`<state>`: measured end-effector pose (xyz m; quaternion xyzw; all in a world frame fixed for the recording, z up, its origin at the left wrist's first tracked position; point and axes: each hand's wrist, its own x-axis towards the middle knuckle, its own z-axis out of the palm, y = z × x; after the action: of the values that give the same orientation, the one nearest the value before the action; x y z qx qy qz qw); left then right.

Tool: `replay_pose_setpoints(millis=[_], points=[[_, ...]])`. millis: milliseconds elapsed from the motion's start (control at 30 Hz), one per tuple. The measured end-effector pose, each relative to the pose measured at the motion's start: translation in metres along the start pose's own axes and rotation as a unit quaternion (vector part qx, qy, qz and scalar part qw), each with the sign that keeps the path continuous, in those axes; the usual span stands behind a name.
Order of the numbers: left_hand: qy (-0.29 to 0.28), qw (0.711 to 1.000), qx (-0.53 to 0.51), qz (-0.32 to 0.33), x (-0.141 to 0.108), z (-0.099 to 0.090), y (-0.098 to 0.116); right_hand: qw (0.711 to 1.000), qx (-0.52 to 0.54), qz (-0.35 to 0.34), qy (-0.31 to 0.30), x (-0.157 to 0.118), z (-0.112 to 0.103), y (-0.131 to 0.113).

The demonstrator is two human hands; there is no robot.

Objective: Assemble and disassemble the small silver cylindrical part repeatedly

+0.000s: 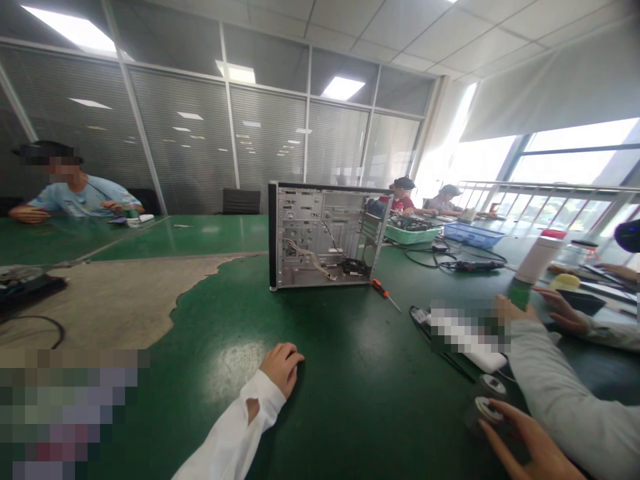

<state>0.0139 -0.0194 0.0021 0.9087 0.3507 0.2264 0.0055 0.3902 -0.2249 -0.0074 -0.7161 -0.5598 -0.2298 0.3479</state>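
Observation:
My left hand [283, 365] rests palm down on the green table, its fingers loosely bent and holding nothing. At the lower right, my right hand [537, 440] has its thumb and fingers around a small dark cylindrical container [486, 415] with a pale round top. Just behind it stands a similar container [491, 385]. Ahead of my hands, an opened computer case [327, 237] stands upright, with loose cables and a black fan inside. An orange-handled screwdriver [381, 289] lies at its right front corner.
Right of me, a co-worker's grey sleeve [555, 373] reaches across beside a white power strip [470, 340]. A white bottle [540, 259], green basket [413, 235] and blue basket [473, 235] stand farther back. Bare, worn tabletop [125, 293] shows at left. Other people sit around the table.

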Motion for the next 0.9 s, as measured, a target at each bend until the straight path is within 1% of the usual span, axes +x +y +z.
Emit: replay_pose_setpoints(millis=[67, 167, 200, 267, 367, 433, 500, 567, 667, 767, 900], points=[[0.0, 1.0, -0.002, -0.001, 0.0, 0.0, 0.001, 0.998, 0.011, -0.033, -0.044, 0.002, 0.008, -0.021], [-0.002, 1.0, -0.005, -0.005, 0.001, 0.0, 0.001, 0.986, 0.076, -0.104, -0.105, 0.017, 0.022, -0.069], [-0.002, 1.0, -0.007, -0.01, 0.001, 0.0, 0.001, 0.976, 0.109, -0.127, -0.137, 0.025, 0.026, -0.089], [-0.001, 1.0, -0.011, -0.027, 0.0, 0.0, -0.001, 0.947, 0.186, -0.178, -0.19, 0.041, 0.035, -0.13], [0.006, 0.997, -0.022, -0.071, 0.0, 0.0, -0.007, 0.897, 0.296, -0.218, -0.248, 0.066, 0.055, -0.186], [0.022, 0.994, -0.036, -0.106, -0.001, 0.002, -0.013, 0.875, 0.338, -0.223, -0.265, 0.077, 0.075, -0.213], [0.056, 0.987, -0.058, -0.137, -0.003, 0.005, -0.02, 0.867, 0.365, -0.221, -0.259, 0.084, 0.1, -0.234], [0.098, 0.979, -0.083, -0.161, -0.004, 0.009, -0.026, 0.86, 0.392, -0.218, -0.243, 0.086, 0.123, -0.247], [0.137, 0.969, -0.1, -0.177, -0.005, 0.015, -0.03, 0.844, 0.441, -0.188, -0.242, 0.082, 0.15, -0.253], [0.134, 0.971, -0.093, -0.174, -0.005, 0.015, -0.027, 0.825, 0.481, -0.14, -0.262, 0.078, 0.162, -0.249], [0.107, 0.978, -0.083, -0.162, -0.005, 0.009, -0.02, 0.813, 0.506, -0.061, -0.28, 0.078, 0.169, -0.24]])
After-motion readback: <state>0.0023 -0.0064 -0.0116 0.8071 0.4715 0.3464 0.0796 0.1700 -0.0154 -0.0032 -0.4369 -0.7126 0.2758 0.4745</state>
